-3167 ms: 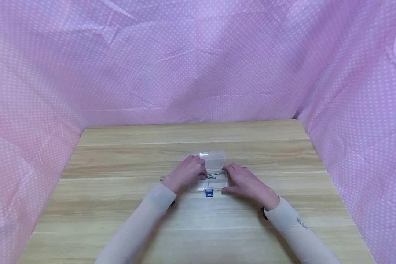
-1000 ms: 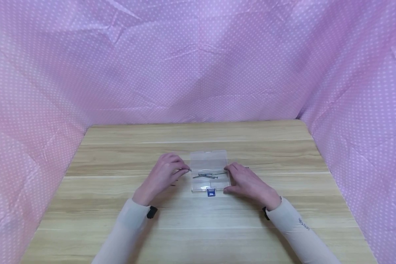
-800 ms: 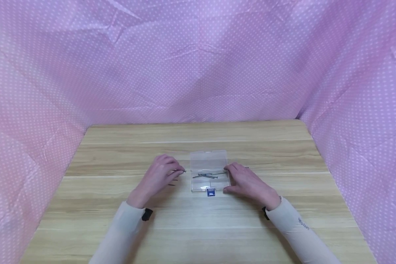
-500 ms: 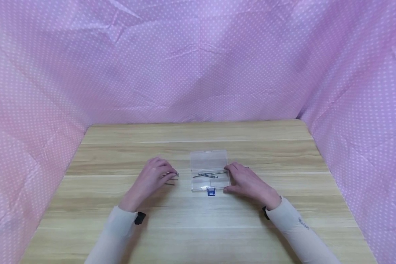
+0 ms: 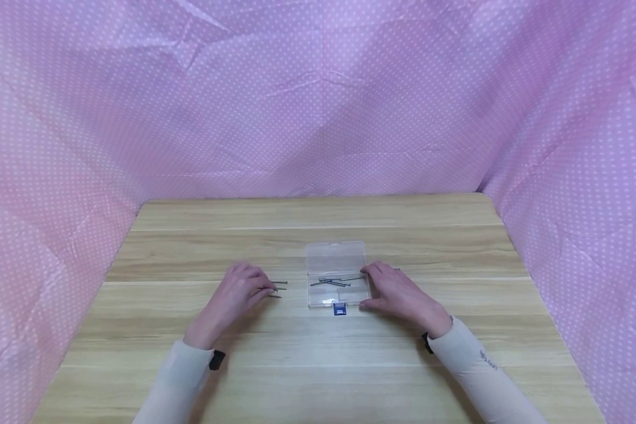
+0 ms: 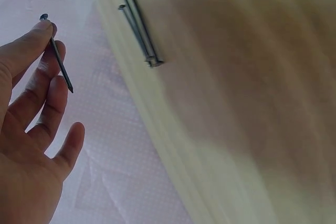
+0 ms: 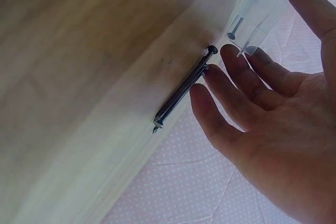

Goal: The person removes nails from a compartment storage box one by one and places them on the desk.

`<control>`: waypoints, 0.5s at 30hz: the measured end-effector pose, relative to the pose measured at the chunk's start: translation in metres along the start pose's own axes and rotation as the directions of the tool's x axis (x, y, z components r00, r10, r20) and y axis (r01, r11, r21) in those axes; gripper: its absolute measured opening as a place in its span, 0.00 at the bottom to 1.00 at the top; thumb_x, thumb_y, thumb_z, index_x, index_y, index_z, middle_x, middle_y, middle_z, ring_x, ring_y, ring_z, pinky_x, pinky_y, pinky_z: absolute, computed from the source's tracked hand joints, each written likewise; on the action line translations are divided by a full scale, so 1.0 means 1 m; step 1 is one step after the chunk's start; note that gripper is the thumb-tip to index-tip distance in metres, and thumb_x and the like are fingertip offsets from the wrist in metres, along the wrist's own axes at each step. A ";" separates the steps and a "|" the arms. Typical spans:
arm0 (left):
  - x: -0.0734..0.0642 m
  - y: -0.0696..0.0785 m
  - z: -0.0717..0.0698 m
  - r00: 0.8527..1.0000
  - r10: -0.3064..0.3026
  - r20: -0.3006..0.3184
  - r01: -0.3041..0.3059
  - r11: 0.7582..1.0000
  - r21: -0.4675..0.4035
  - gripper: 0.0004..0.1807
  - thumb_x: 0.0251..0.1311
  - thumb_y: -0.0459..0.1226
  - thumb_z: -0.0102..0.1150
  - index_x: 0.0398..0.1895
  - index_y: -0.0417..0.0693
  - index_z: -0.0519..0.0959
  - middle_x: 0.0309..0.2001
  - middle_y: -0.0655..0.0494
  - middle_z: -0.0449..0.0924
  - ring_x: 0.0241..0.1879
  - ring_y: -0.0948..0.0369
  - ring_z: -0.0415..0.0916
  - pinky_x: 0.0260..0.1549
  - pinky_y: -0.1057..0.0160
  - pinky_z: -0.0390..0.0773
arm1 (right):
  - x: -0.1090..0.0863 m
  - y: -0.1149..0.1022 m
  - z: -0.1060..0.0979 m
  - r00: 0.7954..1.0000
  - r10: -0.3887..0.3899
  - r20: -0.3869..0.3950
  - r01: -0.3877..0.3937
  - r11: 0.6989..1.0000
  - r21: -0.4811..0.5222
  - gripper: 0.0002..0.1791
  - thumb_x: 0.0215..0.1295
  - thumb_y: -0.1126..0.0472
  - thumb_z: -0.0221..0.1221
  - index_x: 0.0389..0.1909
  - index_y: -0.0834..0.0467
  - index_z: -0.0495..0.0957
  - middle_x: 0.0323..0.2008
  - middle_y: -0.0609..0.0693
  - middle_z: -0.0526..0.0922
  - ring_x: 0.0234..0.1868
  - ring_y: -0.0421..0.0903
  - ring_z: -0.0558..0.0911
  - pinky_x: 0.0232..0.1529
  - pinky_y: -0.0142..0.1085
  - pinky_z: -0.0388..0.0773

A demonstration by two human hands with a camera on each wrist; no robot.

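My left hand point(image 5: 237, 299) is low over the table, left of the clear plastic box. It pinches a nail point(image 6: 62, 65) between thumb and fingertip, head up and point slanting down in the left wrist view. Close by, several loose nails point(image 6: 140, 31) lie on the wood. The box point(image 5: 335, 258) stands with its lid laid back, and several nails point(image 5: 330, 283) lie crossed inside. My right hand point(image 5: 400, 296) holds the box's right side, thumb at the front corner and fingers toward the hinge. Beside its fingers, more nails point(image 7: 184, 90) lie on the table in the right wrist view.
A blue latch point(image 5: 340, 309) hangs at the box's front. The wooden table point(image 5: 318, 377) is bounded at the back and sides by a pink dotted cloth point(image 5: 318, 118).
My left hand has moved from over the box leftward and toward me to the loose nails, a nail between its fingertips. Nails inside the box came into view. My right hand stays at the box.
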State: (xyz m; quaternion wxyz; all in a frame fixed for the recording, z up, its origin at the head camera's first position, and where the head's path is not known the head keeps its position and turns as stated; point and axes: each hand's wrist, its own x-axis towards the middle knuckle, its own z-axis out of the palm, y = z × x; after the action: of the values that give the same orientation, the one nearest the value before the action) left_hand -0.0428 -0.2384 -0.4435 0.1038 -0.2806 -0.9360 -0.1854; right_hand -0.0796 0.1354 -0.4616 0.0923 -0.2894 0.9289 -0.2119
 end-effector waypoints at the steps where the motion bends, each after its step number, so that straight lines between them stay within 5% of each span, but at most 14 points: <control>1: -0.002 0.000 0.001 1.000 0.000 0.005 0.000 1.000 0.001 0.08 0.52 0.33 0.79 0.35 0.50 0.90 0.38 0.57 0.87 0.44 0.53 0.80 0.56 0.43 0.76 | 0.000 0.000 0.000 1.000 0.000 0.000 0.000 1.000 0.001 0.42 0.56 0.46 0.77 0.65 0.64 0.72 0.56 0.54 0.79 0.51 0.47 0.77 0.53 0.48 0.80; 15: -0.011 -0.005 0.012 0.995 -0.036 0.089 0.034 0.999 0.023 0.05 0.56 0.37 0.77 0.35 0.55 0.90 0.38 0.60 0.87 0.44 0.57 0.80 0.58 0.43 0.76 | 0.000 0.000 0.000 1.000 -0.005 0.003 0.005 1.000 0.001 0.43 0.56 0.45 0.77 0.65 0.64 0.72 0.57 0.55 0.79 0.54 0.49 0.78 0.56 0.50 0.79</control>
State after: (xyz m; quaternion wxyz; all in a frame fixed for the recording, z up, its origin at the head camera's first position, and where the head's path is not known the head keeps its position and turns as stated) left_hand -0.0374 -0.2429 -0.4598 0.0615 -0.2709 -0.9464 -0.1646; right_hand -0.0794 0.1352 -0.4619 0.0934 -0.2918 0.9280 -0.2121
